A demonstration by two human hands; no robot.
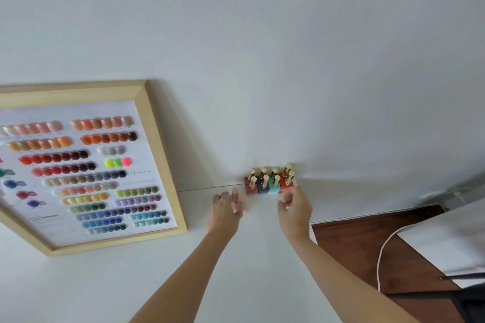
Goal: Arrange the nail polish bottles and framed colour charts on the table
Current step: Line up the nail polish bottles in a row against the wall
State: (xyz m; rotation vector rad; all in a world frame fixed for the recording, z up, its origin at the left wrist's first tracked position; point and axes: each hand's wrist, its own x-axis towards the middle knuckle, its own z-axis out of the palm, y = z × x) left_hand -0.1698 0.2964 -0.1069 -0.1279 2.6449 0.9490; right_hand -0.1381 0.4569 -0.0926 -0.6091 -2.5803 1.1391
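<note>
While both hands are reaching to the far edge of the white bench [262,257], the scene is reading as follows.

Bottles, place: the nail polish bottles [270,181] are standing upright in a tight block at the far edge of the bench, against the wall, well apart from the chart.
Bottles, count: eight gold caps are showing, in two rows of four; the bodies are looking brick red, dark blue, turquoise and red.
Chart, place: the framed colour chart [86,165] is leaning at the far left of the bench, turned at an angle.
Chart, count: one is showing here, partly cut by the left border.
Left hand: the left hand [225,211] is hovering just beside the block's left end; its grip is looking loosely curled, possibly around something pale pink, but blur is making it impossible to tell.
Right hand: the right hand [295,206] is hovering at the block's right end, its grip released, fingers spread.
Bottles, handling: they are probably small, light, hard and smooth, likely glass and so breakable; top-heavy caps are making tipping a risk.
Bottles, hold: pinching the square body low down is looking safest.
Chart, handling: likely stiff and light; taking the wooden frame by two opposite edges is seeming best.
</note>
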